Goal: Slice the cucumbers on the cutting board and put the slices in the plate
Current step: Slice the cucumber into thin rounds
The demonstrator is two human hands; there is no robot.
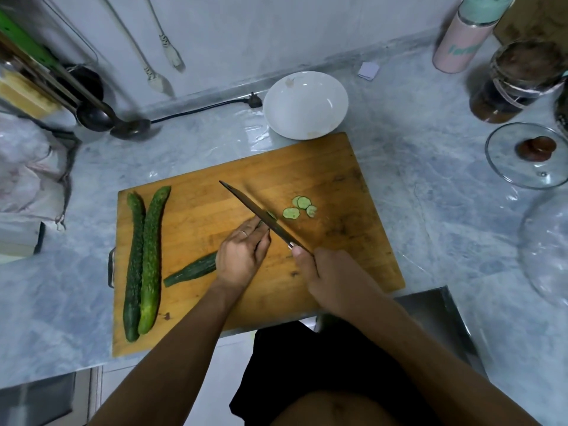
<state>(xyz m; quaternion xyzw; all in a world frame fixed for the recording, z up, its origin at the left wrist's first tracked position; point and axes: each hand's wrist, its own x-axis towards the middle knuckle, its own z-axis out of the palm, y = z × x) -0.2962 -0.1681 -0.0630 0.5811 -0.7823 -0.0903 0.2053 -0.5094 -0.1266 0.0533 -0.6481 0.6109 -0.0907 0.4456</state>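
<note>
A wooden cutting board (322, 167) lies on the marble counter. Two whole cucumbers (144, 259) lie side by side along its left part. My left hand (242, 253) holds down a third cucumber (192, 269), its fingers curled over the cut end. My right hand (329, 278) grips the handle of a knife (252, 207) whose blade stands against the cucumber's end by my left fingertips. Several cucumber slices (299, 207) lie just right of the blade. An empty white plate (305, 104) sits past the board's far edge.
A glass lid (527, 155) and jars (516, 81) stand at the right, with a pink bottle (458, 44) behind. Ladles (101, 115) and a black power cord (209, 107) lie at the back left. A white cloth bag (24, 176) sits far left.
</note>
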